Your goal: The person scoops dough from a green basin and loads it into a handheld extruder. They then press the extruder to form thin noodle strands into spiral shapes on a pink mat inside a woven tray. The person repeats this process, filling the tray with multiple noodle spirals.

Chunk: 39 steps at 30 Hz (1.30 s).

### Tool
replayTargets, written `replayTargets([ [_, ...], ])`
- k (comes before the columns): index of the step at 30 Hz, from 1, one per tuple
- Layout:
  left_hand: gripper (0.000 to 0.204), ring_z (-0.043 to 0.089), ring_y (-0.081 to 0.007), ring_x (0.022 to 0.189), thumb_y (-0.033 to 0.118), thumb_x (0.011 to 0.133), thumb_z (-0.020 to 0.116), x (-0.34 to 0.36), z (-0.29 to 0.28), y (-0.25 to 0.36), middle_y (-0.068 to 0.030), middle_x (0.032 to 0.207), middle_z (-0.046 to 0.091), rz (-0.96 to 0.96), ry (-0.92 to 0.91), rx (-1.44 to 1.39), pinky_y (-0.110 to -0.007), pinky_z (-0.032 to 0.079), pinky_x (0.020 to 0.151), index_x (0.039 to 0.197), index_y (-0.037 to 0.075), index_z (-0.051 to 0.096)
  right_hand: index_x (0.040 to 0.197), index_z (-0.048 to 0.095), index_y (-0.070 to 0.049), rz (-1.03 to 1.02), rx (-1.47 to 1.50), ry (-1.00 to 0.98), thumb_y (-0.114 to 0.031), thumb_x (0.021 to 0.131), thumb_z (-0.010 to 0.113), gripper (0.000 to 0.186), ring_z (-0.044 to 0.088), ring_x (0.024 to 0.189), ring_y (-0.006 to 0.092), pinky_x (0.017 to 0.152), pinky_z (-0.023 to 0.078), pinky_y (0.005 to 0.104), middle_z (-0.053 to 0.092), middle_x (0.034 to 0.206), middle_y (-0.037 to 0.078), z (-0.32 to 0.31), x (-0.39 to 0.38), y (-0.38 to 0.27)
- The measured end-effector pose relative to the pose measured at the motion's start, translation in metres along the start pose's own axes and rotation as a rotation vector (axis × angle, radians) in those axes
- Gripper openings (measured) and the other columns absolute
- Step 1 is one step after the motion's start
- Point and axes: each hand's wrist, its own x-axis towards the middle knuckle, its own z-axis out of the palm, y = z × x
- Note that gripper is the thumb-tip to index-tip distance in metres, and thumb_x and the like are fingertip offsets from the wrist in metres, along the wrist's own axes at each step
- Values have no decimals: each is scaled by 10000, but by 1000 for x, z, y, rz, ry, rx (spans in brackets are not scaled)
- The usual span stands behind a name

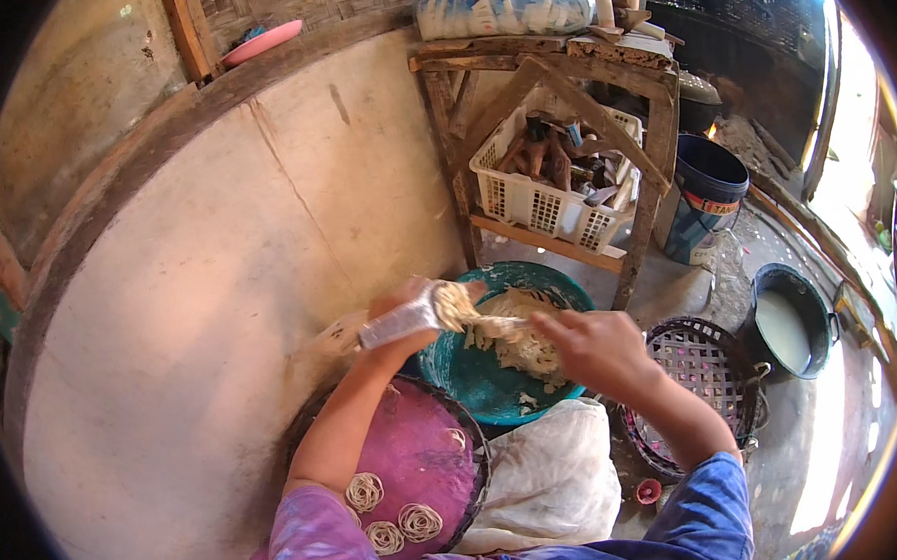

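Note:
My left hand (397, 297) is closed on a silvery metal cylinder (395, 322), tilted, with pale dough (455, 306) heaped at its upper end. My right hand (602, 345) is closed on a slim utensil (515, 323) reaching toward that dough, with dough clinging along it. Beneath both sits a teal basin (509, 402) holding a lumpy mass of pale dough (527, 362). At lower left, coiled pale strands (419, 521) lie in several nests on a round pink-covered tray (426, 461). A whitish cloth (542, 476) lies right of the tray.
A wooden stand (638, 272) bears a plastic crate (505, 197) and a bundle (502, 12). On the right are a blue bucket (696, 224), a dark pot of cloudy liquid (783, 330), and a woven basket (698, 369). A pale wall (189, 291) borders the left.

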Motion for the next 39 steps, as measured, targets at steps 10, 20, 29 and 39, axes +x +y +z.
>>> replayTargets([
  [10, 213, 641, -294, 830, 294, 784, 705, 17, 0, -3, -88, 852, 650, -54, 243, 72, -412, 531, 724, 872, 115, 632, 1227, 648, -175, 375, 364, 195, -140, 898, 580, 337, 681, 696, 363, 629, 551, 449, 690, 830, 157, 45, -2, -40],
  [20, 240, 644, -312, 709, 310, 766, 719, -7, 13, 20, -85, 774, 586, 145, -23, 30, -420, 529, 596, 823, 123, 580, 1337, 526, -208, -172, -245, -39, -125, 813, 601, 536, 659, 693, 189, 565, 522, 338, 609, 810, 12, -1, 28, -19],
  [29, 348, 670, -295, 897, 362, 770, 772, 13, -6, 17, -110, 953, 703, -183, 173, -146, -389, 530, 798, 974, 87, 705, 1377, 554, -164, 381, 884, 270, 46, 842, 528, 575, 673, 801, 288, 696, 524, 362, 640, 857, 141, 20, 22, -18],
  [39, 121, 662, -274, 791, 195, 817, 662, 26, -6, 5, -62, 914, 687, -62, 215, 107, -388, 539, 712, 922, 139, 686, 1387, 524, -49, 404, 1106, 156, -45, 982, 452, 411, 533, 671, 123, 666, 478, 278, 559, 727, 65, 89, 3, -19],
])
